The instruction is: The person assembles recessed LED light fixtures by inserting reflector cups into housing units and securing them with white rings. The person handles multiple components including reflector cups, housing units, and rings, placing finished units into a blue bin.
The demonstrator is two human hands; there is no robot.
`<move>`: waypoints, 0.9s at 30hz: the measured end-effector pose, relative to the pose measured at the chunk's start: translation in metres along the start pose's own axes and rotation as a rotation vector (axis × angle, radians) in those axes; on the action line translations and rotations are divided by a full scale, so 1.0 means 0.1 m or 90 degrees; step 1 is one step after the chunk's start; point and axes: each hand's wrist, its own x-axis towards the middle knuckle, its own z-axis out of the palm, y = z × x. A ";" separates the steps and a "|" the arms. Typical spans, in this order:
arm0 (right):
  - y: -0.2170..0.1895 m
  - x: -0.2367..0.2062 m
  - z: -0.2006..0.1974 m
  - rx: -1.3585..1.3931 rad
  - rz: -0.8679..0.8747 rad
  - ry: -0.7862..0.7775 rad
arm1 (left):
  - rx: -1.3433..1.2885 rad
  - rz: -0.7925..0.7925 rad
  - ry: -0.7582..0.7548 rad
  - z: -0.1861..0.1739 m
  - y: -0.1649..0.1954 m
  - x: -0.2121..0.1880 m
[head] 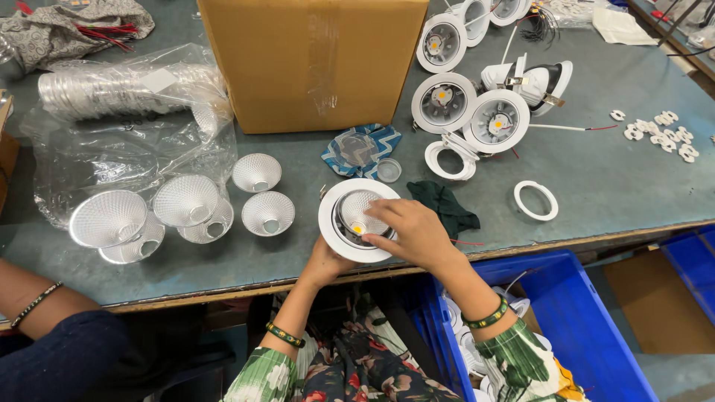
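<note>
- A person's left hand (322,262) grips the near rim of a round white downlight (356,218) at the near table edge, at 6 o'clock.
- The right hand (412,232), fingers curled, presses a silver faceted reflector (363,211) into the downlight's centre; it looks nearly seated.
- Judged done: 3 finished downlights (468,110) lie clustered at 1 o'clock.
- Judged left: 5 loose reflector cups (186,201) wait at 9 o'clock beside a clear plastic bag (112,119), and a spare white ring (535,200) lies at 3 o'clock.
- A cardboard box (313,59) stands at 12 o'clock.
- Another person's sleeved arm (45,327) rests at 8 o'clock.
</note>
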 end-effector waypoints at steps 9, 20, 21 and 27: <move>0.06 -0.04 0.03 0.072 -0.035 0.013 | 0.036 0.016 0.008 0.00 -0.01 0.00; 0.12 0.12 -0.05 0.043 0.070 -0.140 | -0.095 0.008 0.003 0.13 0.02 0.10; 0.16 0.16 -0.05 0.042 0.084 -0.168 | -0.092 0.025 0.003 0.13 0.04 0.11; 0.19 0.45 0.04 -0.030 0.191 -0.289 | 0.055 0.095 0.045 0.13 0.12 0.10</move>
